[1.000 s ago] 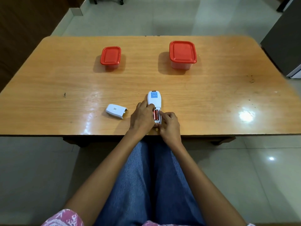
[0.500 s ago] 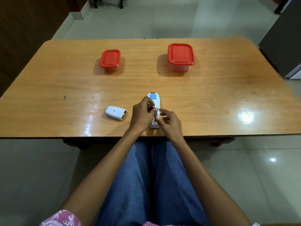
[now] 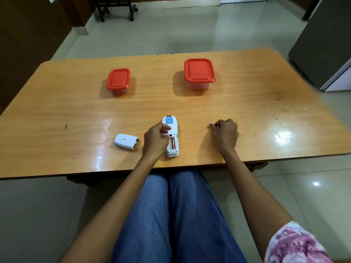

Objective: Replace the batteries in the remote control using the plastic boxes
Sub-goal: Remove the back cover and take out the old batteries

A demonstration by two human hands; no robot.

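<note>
Hidden and cut-off items, placed relative to the remote (image 3: 171,128)

Battery (image 3: 212,125), right of remote: only its tip clears the closed right hand (image 3: 225,132). Left hand (image 3: 155,139) covers the remote's left edge and part of the compartment. Both boxes beyond it: contents unreadable under red lids (image 3: 199,70). Label print too small. Grey cabinet (image 3: 322,44), far right, cropped.

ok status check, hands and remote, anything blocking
Left hand steadying remote; right hand pinching one battery. One battery left in bay, cover off. Both boxes lidded. Nothing blocking.
</note>
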